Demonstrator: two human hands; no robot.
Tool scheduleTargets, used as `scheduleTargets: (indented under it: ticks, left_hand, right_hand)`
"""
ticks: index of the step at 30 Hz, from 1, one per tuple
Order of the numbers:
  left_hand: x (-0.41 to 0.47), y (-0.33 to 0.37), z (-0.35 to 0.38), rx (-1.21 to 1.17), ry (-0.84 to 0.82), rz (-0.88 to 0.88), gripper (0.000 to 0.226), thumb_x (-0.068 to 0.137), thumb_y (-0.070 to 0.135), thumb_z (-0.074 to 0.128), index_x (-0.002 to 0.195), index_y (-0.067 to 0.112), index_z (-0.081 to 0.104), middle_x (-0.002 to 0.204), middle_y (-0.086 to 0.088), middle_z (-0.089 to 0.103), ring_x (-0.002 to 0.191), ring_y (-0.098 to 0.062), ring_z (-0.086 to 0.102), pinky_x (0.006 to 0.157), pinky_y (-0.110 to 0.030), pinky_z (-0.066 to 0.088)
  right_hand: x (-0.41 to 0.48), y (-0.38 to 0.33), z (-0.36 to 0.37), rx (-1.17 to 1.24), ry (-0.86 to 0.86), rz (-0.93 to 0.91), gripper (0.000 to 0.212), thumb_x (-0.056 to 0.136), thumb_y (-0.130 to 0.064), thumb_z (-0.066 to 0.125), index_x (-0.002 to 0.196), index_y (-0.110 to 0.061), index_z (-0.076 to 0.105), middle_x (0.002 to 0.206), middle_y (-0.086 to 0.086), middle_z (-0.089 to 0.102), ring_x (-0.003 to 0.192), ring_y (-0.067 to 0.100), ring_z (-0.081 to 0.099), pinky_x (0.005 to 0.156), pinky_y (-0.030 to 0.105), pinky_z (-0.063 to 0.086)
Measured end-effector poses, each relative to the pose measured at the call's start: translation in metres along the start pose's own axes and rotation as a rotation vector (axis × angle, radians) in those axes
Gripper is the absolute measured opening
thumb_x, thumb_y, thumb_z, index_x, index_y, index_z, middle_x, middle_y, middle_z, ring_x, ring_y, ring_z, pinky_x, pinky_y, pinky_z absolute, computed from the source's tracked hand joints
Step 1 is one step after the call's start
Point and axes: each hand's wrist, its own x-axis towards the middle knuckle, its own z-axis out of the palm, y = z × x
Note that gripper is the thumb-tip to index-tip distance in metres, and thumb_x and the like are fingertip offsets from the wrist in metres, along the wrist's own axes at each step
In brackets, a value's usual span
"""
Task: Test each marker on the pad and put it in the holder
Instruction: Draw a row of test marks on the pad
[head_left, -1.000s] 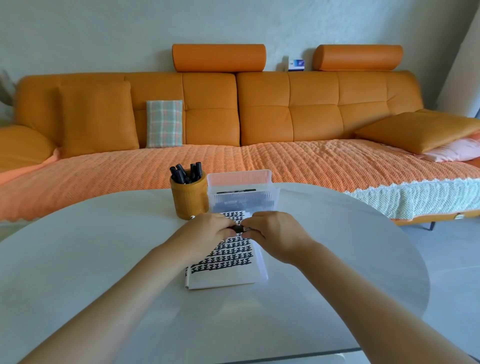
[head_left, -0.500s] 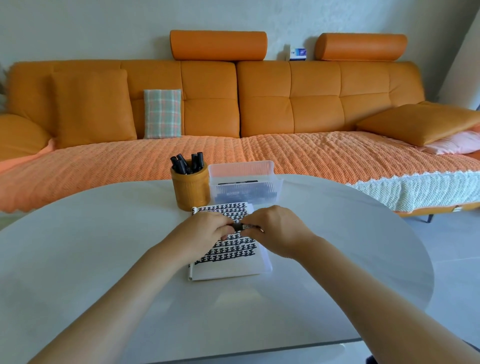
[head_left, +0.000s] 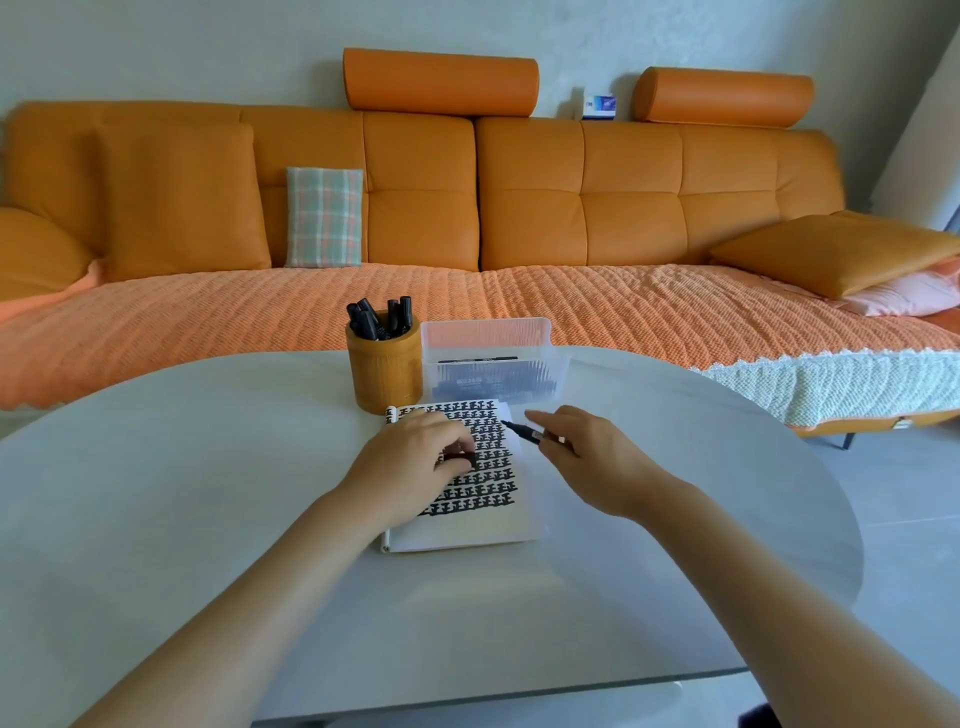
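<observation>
Marker (head_left: 525, 433) pinched in right hand (head_left: 592, 462) grip — left hand (head_left: 410, 465), on pad (head_left: 467, 530), curls round half-hidden cap (head_left: 460, 457).

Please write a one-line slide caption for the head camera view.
Right hand holds an uncapped marker at the pad's edge; left hand, on the pad, pinches its cap.

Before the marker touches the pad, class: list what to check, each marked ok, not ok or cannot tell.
1. Marker uncapped, tip bare: ok.
2. Right hand grips the marker: ok.
3. Left hand rests on the pad, steadying it: ok.
4. Cap held in the left hand: ok.
5. Blank strip on the pad's near edge for a mark: ok.
6. Marker has ink: cannot tell.
</observation>
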Motion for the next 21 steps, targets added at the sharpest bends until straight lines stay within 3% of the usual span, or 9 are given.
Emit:
scheduleTargets:
  ticks: [2, 6, 11, 13, 15, 17, 19, 21]
  left_hand:
    - [0.0, -0.002, 0.005, 0.015, -0.007, -0.01, 0.012, 0.088, 0.036, 0.066, 0.1, 0.033, 0.066, 0.098, 0.018, 0.054, 0.103, -0.008, 0.048, 0.082, -0.028, 0.043]
    - [0.001, -0.003, 0.012, 0.005, 0.003, 0.008, 0.012, 0.088, 0.036, 0.066, 0.099, 0.032, 0.07, 0.093, 0.018, 0.051, 0.099, -0.008, 0.045, 0.087, -0.031, 0.043]
    - [-0.007, 0.008, 0.012, -0.04, 0.128, 0.101, 0.031, 0.088, 0.043, 0.055, 0.104, 0.02, 0.069, 0.098, 0.009, 0.057, 0.097, -0.01, 0.051, 0.084, -0.028, 0.045]
    - [-0.015, 0.019, 0.011, -0.056, 0.146, 0.183, 0.024, 0.089, 0.037, 0.058, 0.1, 0.019, 0.07, 0.093, 0.009, 0.057, 0.09, -0.008, 0.052, 0.076, -0.025, 0.046]
    - [-0.025, 0.028, 0.013, -0.08, 0.144, 0.256, 0.018, 0.089, 0.032, 0.061, 0.097, 0.019, 0.07, 0.09, 0.009, 0.056, 0.086, -0.007, 0.052, 0.071, -0.025, 0.046]
    - [-0.032, 0.035, 0.018, -0.088, 0.109, 0.298, 0.019, 0.089, 0.032, 0.062, 0.098, 0.018, 0.071, 0.089, 0.008, 0.056, 0.086, -0.006, 0.052, 0.07, -0.025, 0.047]
    - [-0.037, 0.037, 0.023, -0.069, 0.074, 0.326, 0.022, 0.088, 0.032, 0.063, 0.101, 0.018, 0.072, 0.088, 0.007, 0.056, 0.084, -0.007, 0.052, 0.069, -0.025, 0.047]
    - [-0.039, 0.039, 0.027, -0.04, 0.064, 0.346, 0.02, 0.088, 0.03, 0.063, 0.101, 0.019, 0.073, 0.085, 0.005, 0.055, 0.081, -0.01, 0.05, 0.065, -0.026, 0.046]
  right_hand:
    - [-0.006, 0.001, 0.001, 0.059, 0.044, 0.005, 0.034, 0.102, -0.017, 0.045, 0.128, -0.037, 0.051, 0.101, -0.006, 0.058, 0.076, 0.005, 0.053, 0.068, 0.016, 0.037]
    - [-0.012, 0.004, 0.005, 0.134, 0.091, 0.003, 0.028, 0.1, -0.011, 0.047, 0.1, -0.036, 0.059, 0.105, -0.009, 0.055, 0.071, 0.002, 0.055, 0.068, 0.014, 0.039]
    - [-0.014, 0.002, 0.005, 0.454, 0.088, 0.129, 0.054, 0.094, 0.009, 0.034, 0.113, -0.028, 0.068, 0.104, -0.004, 0.058, 0.072, 0.006, 0.057, 0.074, 0.016, 0.048]
    - [-0.016, 0.0, 0.006, 0.563, 0.094, 0.156, 0.06, 0.089, 0.015, 0.034, 0.113, -0.027, 0.068, 0.103, 0.004, 0.063, 0.075, 0.007, 0.059, 0.078, 0.022, 0.051]
    - [-0.017, -0.001, 0.008, 0.6, 0.093, 0.16, 0.051, 0.088, 0.012, 0.048, 0.114, -0.027, 0.067, 0.104, 0.006, 0.066, 0.08, 0.013, 0.06, 0.08, 0.029, 0.051]
    - [-0.021, -0.002, 0.011, 0.651, 0.086, 0.137, 0.03, 0.089, 0.0, 0.065, 0.11, -0.022, 0.065, 0.093, 0.004, 0.065, 0.075, 0.014, 0.059, 0.074, 0.03, 0.051]
    - [-0.025, -0.004, 0.012, 0.783, 0.08, 0.163, 0.009, 0.094, -0.007, 0.063, 0.1, -0.013, 0.063, 0.079, 0.005, 0.06, 0.061, 0.019, 0.054, 0.054, 0.027, 0.044]
    - [-0.026, -0.004, 0.013, 0.863, 0.064, 0.198, 0.007, 0.095, -0.004, 0.054, 0.097, -0.01, 0.058, 0.075, 0.01, 0.059, 0.054, 0.024, 0.051, 0.045, 0.025, 0.034]
